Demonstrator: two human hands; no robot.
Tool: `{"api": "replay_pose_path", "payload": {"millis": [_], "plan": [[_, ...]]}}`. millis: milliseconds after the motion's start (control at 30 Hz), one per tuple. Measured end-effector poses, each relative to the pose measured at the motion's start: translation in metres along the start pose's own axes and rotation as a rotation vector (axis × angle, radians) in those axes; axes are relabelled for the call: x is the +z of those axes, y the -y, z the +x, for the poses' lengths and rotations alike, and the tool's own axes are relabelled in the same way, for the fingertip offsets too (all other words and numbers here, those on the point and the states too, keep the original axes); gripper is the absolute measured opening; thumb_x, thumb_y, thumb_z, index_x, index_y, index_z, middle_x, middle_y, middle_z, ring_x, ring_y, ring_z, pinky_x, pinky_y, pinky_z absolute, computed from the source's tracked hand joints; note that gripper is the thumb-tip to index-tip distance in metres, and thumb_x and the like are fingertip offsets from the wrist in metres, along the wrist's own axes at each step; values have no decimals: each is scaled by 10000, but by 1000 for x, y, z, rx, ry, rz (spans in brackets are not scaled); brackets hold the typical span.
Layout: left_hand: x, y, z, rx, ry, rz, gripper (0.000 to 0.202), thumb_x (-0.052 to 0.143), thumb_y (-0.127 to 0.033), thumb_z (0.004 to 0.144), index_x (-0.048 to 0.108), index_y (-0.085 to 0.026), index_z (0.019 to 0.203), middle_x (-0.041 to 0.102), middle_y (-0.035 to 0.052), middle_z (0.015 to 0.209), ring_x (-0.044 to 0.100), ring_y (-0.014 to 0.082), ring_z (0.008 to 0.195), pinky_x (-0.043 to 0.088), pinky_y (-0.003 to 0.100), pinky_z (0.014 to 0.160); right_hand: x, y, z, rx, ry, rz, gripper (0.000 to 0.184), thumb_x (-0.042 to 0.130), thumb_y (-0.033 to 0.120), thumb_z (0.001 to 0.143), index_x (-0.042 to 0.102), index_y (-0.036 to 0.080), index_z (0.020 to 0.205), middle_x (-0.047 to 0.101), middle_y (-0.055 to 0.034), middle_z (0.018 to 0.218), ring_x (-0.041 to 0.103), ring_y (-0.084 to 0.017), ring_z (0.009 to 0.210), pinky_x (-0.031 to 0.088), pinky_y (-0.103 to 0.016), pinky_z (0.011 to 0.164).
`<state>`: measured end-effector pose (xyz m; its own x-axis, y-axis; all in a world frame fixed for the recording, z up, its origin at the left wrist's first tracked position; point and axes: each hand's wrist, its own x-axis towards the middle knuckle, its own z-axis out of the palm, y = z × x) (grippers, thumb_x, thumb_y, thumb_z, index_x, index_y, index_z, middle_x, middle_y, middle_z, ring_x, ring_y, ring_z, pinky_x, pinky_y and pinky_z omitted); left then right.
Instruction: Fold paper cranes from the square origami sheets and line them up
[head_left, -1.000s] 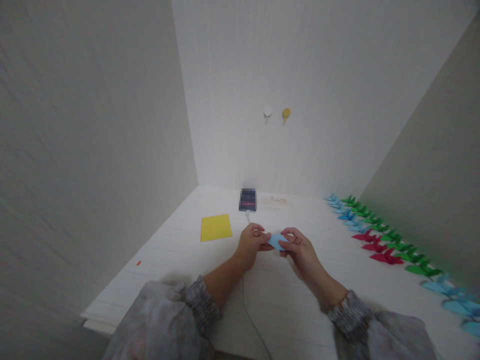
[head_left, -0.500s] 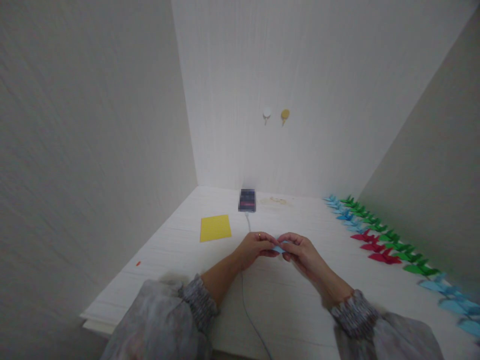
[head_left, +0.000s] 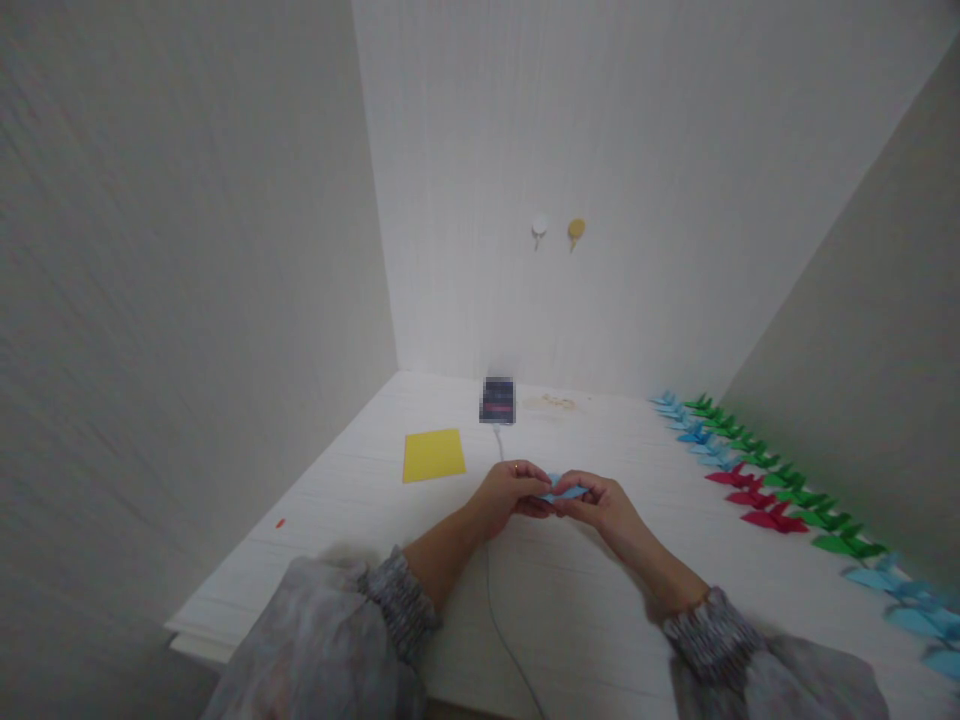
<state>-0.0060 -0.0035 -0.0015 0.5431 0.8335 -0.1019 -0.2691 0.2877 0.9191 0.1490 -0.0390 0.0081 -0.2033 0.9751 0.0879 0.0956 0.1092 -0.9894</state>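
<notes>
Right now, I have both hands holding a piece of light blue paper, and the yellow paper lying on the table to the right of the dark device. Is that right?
Not quite: the head view shows the yellow paper on the table to the left of the dark device. The rest of your statement holds.

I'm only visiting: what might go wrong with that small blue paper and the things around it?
The small blue paper is pinched between the left hand and right hand; an uneven pull might tear or miscrease it. The cable passes below the left hand to the phone, so a snag might tug it. A wide rightward swing might scatter the red paper cranes.
</notes>
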Motion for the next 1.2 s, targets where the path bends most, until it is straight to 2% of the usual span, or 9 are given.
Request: {"api": "replay_pose_path", "payload": {"millis": [233, 500, 767, 833, 1000, 1200], "plan": [[-2, 3, 4, 23, -37, 56, 254, 698, -227, 487, 557, -113, 664, 587, -2, 591, 559, 101, 525, 455, 254, 570, -3, -8, 3, 9, -19, -19, 167, 672, 249, 552, 579, 174, 669, 603, 23, 573, 542, -113, 517, 377, -221, 505], [-3, 1, 3, 38, -25, 31, 208, 678, -185, 511, 548, -115, 658, 591, 4, 629, 562, 104, 541, 453, 256, 570, -1, -1, 2, 15, -28, -46, 117, 641, 257, 590, 598, 169, 654, 570, 31, 514, 513, -105, 483, 355, -220, 497], [-3, 2, 4, 35, -42, 28, 226, 693, -196, 488, 548, -108, 637, 587, 9, 615, 558, 104, 531, 461, 269, 578, -1, -3, 2, -32, -33, -62, 123, 613, 291, 631, 591, 171, 650, 551, 23, 556, 504, -108, 516, 380, -232, 528], [-3, 3, 4, 48, -42, 11, 241, 699, -202, 479, 547, -107, 640, 592, 15, 627, 562, 110, 553, 464, 277, 590, -2, -3, 2, -66, -28, -84, 118, 605, 290, 641, 584, 174, 649, 541, 18, 587, 498, -110, 535, 383, -234, 532], [-2, 4, 4, 79, -38, -3, 252, 702, -208, 480, 558, -102, 657, 599, 20, 633, 568, 111, 577, 466, 283, 626, -4, -5, 4, -274, -34, -265, 82, 566, 262, 686, 581, 188, 653, 520, -20, 754, 497, -138, 699, 391, -246, 619], [1, 1, 2, 132, -46, 54, 253, 700, -219, 487, 564, -96, 661, 594, 23, 637, 562, 111, 570, 472, 286, 606, -2, -7, 3, -317, -89, -407, 132, 501, 289, 741, 563, 196, 670, 502, -40, 837, 488, -146, 733, 399, -245, 619]]}}
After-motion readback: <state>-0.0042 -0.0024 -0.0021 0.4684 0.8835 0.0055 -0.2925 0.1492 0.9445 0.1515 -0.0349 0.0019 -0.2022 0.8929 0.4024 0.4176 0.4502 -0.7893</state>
